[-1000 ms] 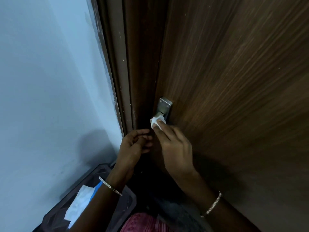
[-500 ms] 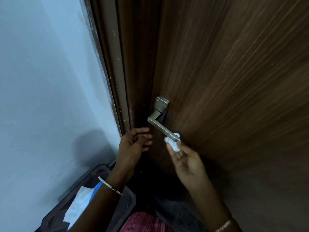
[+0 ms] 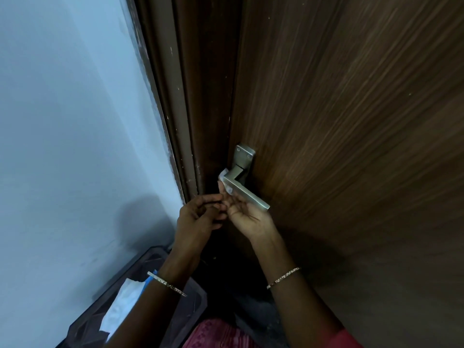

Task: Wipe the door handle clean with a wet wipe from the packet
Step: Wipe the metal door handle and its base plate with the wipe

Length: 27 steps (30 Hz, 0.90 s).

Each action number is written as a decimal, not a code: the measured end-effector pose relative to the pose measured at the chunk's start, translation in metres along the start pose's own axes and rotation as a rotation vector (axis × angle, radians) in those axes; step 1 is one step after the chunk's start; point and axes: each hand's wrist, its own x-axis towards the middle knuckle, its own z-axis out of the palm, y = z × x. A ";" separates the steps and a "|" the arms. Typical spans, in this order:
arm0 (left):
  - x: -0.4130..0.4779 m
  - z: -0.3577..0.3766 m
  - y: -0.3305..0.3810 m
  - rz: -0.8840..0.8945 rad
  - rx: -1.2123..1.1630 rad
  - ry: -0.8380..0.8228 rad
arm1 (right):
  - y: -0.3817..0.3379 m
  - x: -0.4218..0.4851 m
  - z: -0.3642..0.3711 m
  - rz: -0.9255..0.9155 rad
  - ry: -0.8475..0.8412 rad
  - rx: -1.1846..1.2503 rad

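A silver lever door handle (image 3: 247,193) with a square backplate sits on the dark wooden door (image 3: 351,146), near its left edge. My right hand (image 3: 247,214) is palm up beneath the lever and presses a small white wet wipe (image 3: 225,182) against the underside of the lever's bend. My left hand (image 3: 198,217) hovers just left of it, fingers curled loosely, touching nothing I can see. A white and blue wipe packet (image 3: 123,305) lies low at the left, partly hidden by my left forearm.
A pale blue wall (image 3: 75,146) fills the left side and meets the brown door frame (image 3: 175,121). A dark case or bin (image 3: 105,320) on the floor below holds the packet. Pink cloth (image 3: 221,335) shows at the bottom edge.
My right hand carried the wipe from the free end of the lever back along its underside to the bend near the backplate. My left hand stayed where it was.
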 end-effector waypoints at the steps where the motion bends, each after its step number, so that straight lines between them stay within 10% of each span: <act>1: 0.000 0.001 0.000 0.000 -0.002 0.001 | 0.000 0.001 0.001 -0.001 0.017 -0.053; 19: 0.002 0.011 0.009 0.034 0.060 -0.019 | -0.041 -0.076 -0.035 -0.241 -0.157 -0.478; 27: -0.001 0.014 0.007 -0.052 0.100 -0.167 | -0.005 -0.111 -0.028 -1.244 0.139 -1.654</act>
